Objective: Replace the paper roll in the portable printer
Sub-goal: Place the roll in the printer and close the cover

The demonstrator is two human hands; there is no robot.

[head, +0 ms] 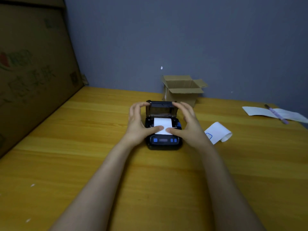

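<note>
A small black portable printer [164,141] with blue buttons sits on the wooden table [83,147], its lid [160,108] standing upright. A white paper roll [163,123] lies in the open bay, its loose end pulled forward over the front edge. My left hand [137,123] has its thumb pressing the paper end down and its fingers touching the lid's left top corner. My right hand [187,123] mirrors it, thumb on the paper and fingers at the lid's right top corner. A curled strip of paper [217,133] with a blue mark lies to the right of the printer.
A small open cardboard box [182,90] stands behind the printer by the grey wall. A large cardboard box [33,72] fills the left side. At the far right lie white sheets [260,111] with a purple pen [276,114] on them.
</note>
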